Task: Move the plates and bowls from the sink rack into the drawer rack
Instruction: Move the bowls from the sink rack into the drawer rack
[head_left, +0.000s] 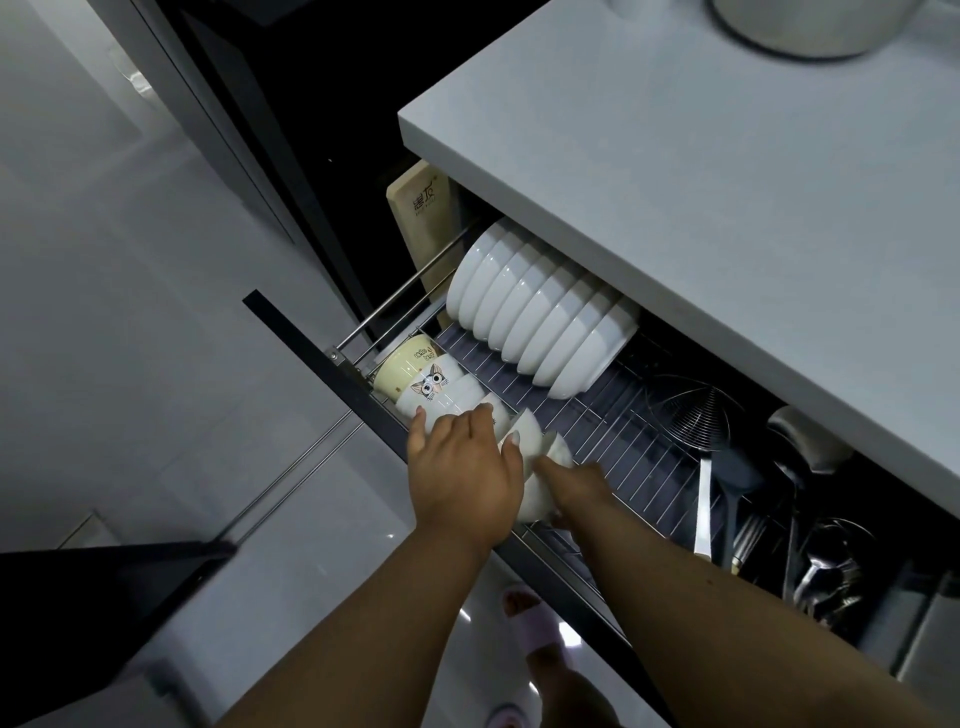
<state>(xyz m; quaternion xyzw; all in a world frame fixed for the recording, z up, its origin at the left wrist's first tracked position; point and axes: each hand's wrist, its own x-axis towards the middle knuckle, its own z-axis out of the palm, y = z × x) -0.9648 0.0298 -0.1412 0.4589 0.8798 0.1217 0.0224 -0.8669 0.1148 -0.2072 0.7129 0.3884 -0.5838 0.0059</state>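
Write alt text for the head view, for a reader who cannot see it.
Both hands, left hand and right hand, set small white ceramic bowls into the front row of a pulled-out wire drawer rack. Behind stands a row of larger white bowls; metal utensils lie right.

A grey bench (675, 156) is overhanging the open drawer; a white round vessel (795, 26) is standing on it at the top edge; a wooden chopping board (423, 223) is standing upright at the drawer's far left; a wire skimmer (691, 415), a dark spatula (732, 478) and metal spoons (826, 571) are lying in the right-hand compartment; a pale slipper (535, 618) is showing on the glossy floor (104, 312) below.
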